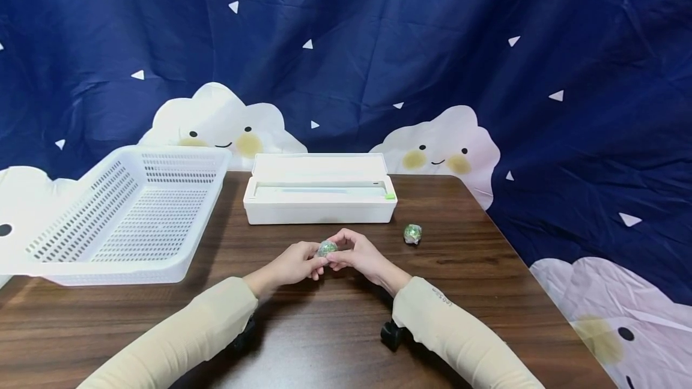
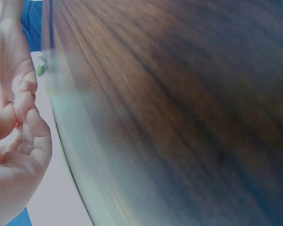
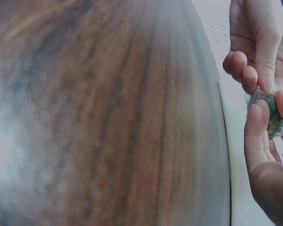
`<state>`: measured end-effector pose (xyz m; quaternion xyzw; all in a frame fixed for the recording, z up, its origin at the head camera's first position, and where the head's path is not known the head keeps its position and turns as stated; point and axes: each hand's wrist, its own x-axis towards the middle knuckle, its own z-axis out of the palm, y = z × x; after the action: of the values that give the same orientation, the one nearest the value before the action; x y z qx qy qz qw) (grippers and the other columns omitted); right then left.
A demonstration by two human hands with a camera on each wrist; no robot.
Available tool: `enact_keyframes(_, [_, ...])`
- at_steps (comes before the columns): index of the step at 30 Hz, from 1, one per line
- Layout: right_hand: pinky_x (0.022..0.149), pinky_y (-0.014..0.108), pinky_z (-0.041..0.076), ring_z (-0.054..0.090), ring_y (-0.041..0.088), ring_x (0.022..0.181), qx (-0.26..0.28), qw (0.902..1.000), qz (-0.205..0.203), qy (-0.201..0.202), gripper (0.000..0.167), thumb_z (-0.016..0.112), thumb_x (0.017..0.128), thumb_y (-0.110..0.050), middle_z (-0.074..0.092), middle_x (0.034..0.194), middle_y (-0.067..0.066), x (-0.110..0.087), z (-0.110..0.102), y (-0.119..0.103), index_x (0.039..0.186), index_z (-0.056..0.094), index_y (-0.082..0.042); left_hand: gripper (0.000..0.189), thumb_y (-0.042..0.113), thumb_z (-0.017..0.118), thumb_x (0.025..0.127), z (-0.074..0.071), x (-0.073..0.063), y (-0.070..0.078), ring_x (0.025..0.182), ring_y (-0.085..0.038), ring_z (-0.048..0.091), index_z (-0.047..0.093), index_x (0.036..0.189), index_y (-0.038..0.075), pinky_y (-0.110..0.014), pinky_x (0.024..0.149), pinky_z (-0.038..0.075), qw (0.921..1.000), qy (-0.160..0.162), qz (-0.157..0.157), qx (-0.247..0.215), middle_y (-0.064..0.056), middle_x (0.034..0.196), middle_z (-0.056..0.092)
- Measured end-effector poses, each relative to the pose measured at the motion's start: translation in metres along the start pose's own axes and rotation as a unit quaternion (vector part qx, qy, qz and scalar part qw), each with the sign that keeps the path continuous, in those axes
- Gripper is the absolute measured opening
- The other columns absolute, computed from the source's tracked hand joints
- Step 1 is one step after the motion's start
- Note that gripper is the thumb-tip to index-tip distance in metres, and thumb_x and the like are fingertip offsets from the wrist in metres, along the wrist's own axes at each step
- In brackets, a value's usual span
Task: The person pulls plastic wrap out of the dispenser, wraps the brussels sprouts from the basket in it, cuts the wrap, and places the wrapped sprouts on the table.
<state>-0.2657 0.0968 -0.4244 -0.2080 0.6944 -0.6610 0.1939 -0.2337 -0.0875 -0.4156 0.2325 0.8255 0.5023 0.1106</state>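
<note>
A small round green thing in clear crinkled wrapping (image 1: 327, 249) is held between both hands above the table, in front of the long white box. My left hand (image 1: 294, 263) pinches its left side between thumb and fingers. From the right, my right hand (image 1: 363, 257) pinches it with curled fingers and thumb. The right wrist view shows the green wrapped thing (image 3: 274, 120) between the fingertips of both hands; in the left wrist view fingers hide it. A second, similar green wrapped thing (image 1: 412, 233) lies on the table to the right.
A long white box (image 1: 319, 215) with its lid raised stands at the back of the dark wooden table (image 1: 324, 341). On the left is a large white perforated basket (image 1: 130, 272). A blue cloth (image 1: 346, 65) with clouds hangs behind the table.
</note>
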Motion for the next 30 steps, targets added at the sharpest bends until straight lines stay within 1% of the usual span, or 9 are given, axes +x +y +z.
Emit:
enact_keyframes(3, [0.064,0.03,0.052,0.061,0.019,0.07,-0.001,0.9999,0.009,0.005,0.03,0.067,0.082,0.0,0.051,0.1,0.017,0.0002,0.0008,-0.0029,0.107,0.051,0.006,0.02,0.008,0.049,0.095,-0.0009,-0.0003,-0.0006,0.059,-0.012,0.056,0.055,0.108,-0.007,-0.032,0.057,0.049,0.9998,-0.01,0.007,0.014,-0.005,0.069,0.057])
enact_keyframes(6, [0.065,0.029,0.052,0.06,0.019,0.071,0.005,0.9997,0.022,0.006,0.03,0.067,0.082,0.0,0.048,0.102,0.017,0.0003,-0.0002,-0.0048,0.108,0.051,0.005,0.04,0.012,0.048,0.096,-0.0035,-0.0011,-0.0016,0.063,-0.014,0.056,0.042,0.128,-0.011,-0.028,0.057,0.047,0.9989,-0.026,0.015,0.037,-0.005,0.073,0.057])
enact_keyframes(9, [0.068,0.029,0.052,0.06,0.018,0.073,0.021,0.9993,0.031,-0.008,0.031,0.062,0.086,-0.001,0.049,0.105,0.018,-0.0002,-0.0022,-0.0061,0.112,0.049,0.006,0.052,0.017,0.053,0.094,-0.0063,-0.001,-0.0036,0.063,-0.014,0.056,0.034,0.135,-0.009,-0.027,0.056,0.046,0.9969,-0.03,0.031,0.065,-0.003,0.075,0.057])
enact_keyframes(13, [0.07,0.028,0.051,0.062,0.018,0.075,0.051,0.9977,0.036,-0.028,0.032,0.05,0.091,-0.003,0.055,0.104,0.018,-0.0016,-0.0034,-0.0073,0.121,0.047,0.009,0.06,0.022,0.061,0.09,-0.007,-0.0006,-0.0052,0.06,-0.011,0.056,0.035,0.135,-0.006,-0.026,0.058,0.046,0.9953,-0.002,0.034,0.09,0.001,0.074,0.058])
enact_keyframes(17, [0.068,0.028,0.052,0.063,0.017,0.073,0.063,0.9973,0.028,-0.026,0.036,0.048,0.092,-0.003,0.057,0.103,0.016,-0.0016,-0.0042,-0.0066,0.126,0.044,0.01,0.07,0.02,0.064,0.088,-0.0056,-0.0013,-0.0046,0.061,-0.014,0.059,0.026,0.138,-0.011,-0.027,0.059,0.047,0.9966,0.03,0.008,0.076,-0.004,0.081,0.062])
enact_keyframes(19, [0.066,0.027,0.052,0.062,0.017,0.071,0.061,0.9976,0.028,-0.016,0.037,0.051,0.093,-0.004,0.056,0.102,0.014,-0.001,-0.0049,-0.0054,0.126,0.042,0.009,0.062,0.018,0.063,0.089,-0.005,-0.0019,-0.0045,0.063,-0.015,0.06,0.031,0.136,-0.006,-0.028,0.058,0.048,0.9976,0.036,0.006,0.059,-0.008,0.088,0.063])
enact_keyframes(23, [0.062,0.026,0.05,0.058,0.015,0.071,0.054,0.9975,0.045,0.006,0.034,0.055,0.092,-0.01,0.055,0.098,0.01,-0.0004,-0.0056,-0.0046,0.12,0.045,0.006,0.041,0.013,0.056,0.093,-0.0042,-0.0034,-0.0049,0.064,-0.017,0.059,0.04,0.129,0.0,-0.027,0.057,0.048,0.9981,0.028,0.031,0.045,-0.013,0.091,0.062])
enact_keyframes(27, [0.067,0.027,0.051,0.059,0.015,0.074,0.062,0.9963,0.06,0.003,0.028,0.053,0.093,-0.011,0.056,0.096,0.01,-0.0014,-0.0048,-0.0053,0.115,0.047,0.006,0.032,0.01,0.048,0.096,-0.0046,-0.0049,-0.0052,0.061,-0.017,0.056,0.04,0.125,-0.002,-0.027,0.056,0.047,0.9954,-0.004,0.072,0.062,-0.015,0.086,0.059])
enact_keyframes(30, [0.071,0.029,0.051,0.061,0.016,0.075,0.077,0.9953,0.059,-0.006,0.027,0.053,0.093,-0.009,0.057,0.094,0.012,-0.0016,-0.0043,-0.0055,0.113,0.048,0.009,0.035,0.009,0.045,0.097,-0.005,-0.0054,-0.0055,0.058,-0.017,0.054,0.035,0.127,-0.005,-0.027,0.056,0.047,0.9928,-0.019,0.089,0.079,-0.014,0.085,0.059])
